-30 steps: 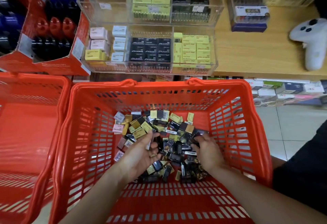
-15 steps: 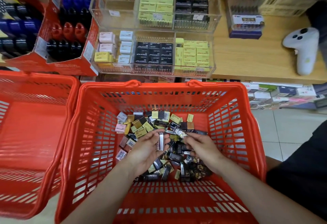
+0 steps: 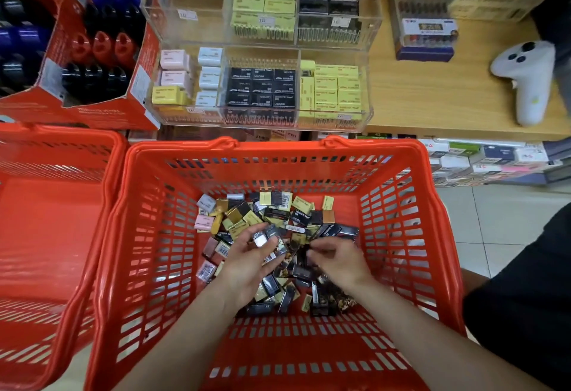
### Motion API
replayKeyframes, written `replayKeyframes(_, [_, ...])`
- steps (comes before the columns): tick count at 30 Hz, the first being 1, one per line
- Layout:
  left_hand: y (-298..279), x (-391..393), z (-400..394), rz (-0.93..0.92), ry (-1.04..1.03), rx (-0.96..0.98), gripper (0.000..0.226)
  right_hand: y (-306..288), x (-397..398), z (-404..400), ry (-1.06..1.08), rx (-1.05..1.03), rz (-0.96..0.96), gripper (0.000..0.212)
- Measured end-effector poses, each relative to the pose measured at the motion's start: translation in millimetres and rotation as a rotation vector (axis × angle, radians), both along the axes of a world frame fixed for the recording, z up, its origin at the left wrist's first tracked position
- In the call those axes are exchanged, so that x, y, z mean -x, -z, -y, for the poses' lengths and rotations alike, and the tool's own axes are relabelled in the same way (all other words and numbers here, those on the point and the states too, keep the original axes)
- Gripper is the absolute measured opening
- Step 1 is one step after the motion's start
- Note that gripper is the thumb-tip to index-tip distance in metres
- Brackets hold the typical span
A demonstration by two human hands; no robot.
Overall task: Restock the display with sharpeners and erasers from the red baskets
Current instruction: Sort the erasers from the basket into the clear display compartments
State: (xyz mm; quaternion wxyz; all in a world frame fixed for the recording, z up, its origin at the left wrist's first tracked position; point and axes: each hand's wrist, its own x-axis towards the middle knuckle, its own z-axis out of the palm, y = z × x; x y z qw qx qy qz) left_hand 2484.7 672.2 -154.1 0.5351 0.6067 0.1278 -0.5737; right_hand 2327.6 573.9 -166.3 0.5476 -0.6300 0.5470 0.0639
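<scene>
Two hands in basket [image 3: 438, 236]: left hand [image 3: 247, 264] grips erasers [image 3: 267, 237]; right hand [image 3: 340, 262] curled, grip unclear.

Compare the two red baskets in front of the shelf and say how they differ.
The middle red basket holds a pile of small erasers and sharpeners; the left red basket shows a bare floor where visible. Both hands, the left hand gripping small packs and the right hand, are inside the middle basket; none are in the left one. The middle basket is fully in view, the left one cropped. Both are red slotted plastic.
</scene>
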Motion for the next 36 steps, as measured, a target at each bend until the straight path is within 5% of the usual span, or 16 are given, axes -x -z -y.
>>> replayKeyframes(4, [-2, -11, 3, -0.02, 0.041, -0.001, 0.032, 19, 14, 20, 0.152, 0.255, -0.19, 0.025])
replayKeyframes(11, [9, -11, 12, 0.002, 0.037, -0.04, 0.031, 39, -24, 22, 0.095, 0.117, -0.458, 0.059])
replayKeyframes(16, [12, -12, 14, 0.014, 0.052, -0.052, 0.03, 41, -27, 10, 0.145, 0.108, -0.44, 0.036])
replayKeyframes(21, [3, -13, 11, 0.016, 0.05, -0.045, 0.029, 37, -36, 9, 0.235, 0.062, -0.483, 0.052])
replayKeyframes(26, [-4, -20, 5, 0.073, 0.112, -0.051, 0.028, 38, -39, 14, 0.337, -0.007, -0.497, 0.047])
replayKeyframes(32, [-13, -23, 8, 0.117, 0.192, -0.03, 0.029, 18, -10, 0, 0.516, -0.131, 0.101, 0.009])
replayKeyframes(36, [-23, -15, 14, 0.177, 0.205, 0.039, 0.026, -8, -18, -6, 0.509, -0.293, 0.334, 0.019])
